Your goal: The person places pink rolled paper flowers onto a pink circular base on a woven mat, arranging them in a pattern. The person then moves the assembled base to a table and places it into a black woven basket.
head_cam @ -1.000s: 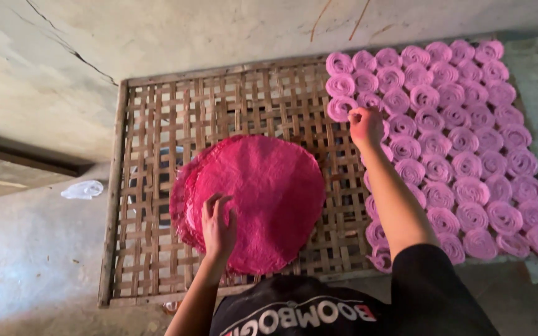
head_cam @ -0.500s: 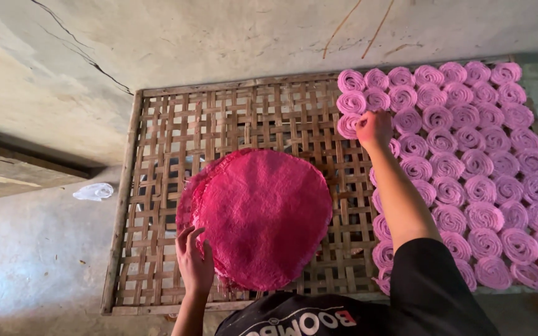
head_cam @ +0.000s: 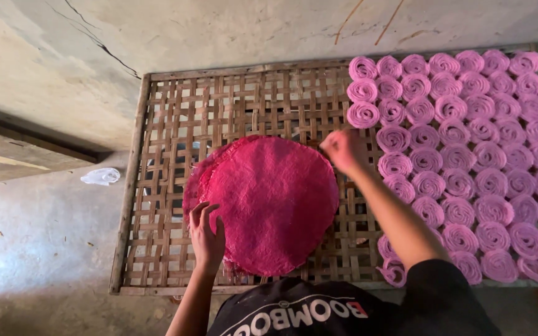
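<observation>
the left hand [head_cam: 207, 233] lay flat with fingers spread on the near left edge of the stack of round pink sheets [head_cam: 263, 202], which sat at the middle of the woven bamboo rack [head_cam: 169, 124]. the right hand [head_cam: 344, 151] hovered at the stack's far right edge, fingers curled, though whether it pinched a sheet could not be told. rolled pink spirals [head_cam: 468, 162] already filled the rack's right side in rows, while its left side remained bare and the stack looked thick, so much seemed left.

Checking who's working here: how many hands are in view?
2: the left hand rests on the near left edge of the pink stack; the right hand is at its far right edge. None seem hidden.
</observation>
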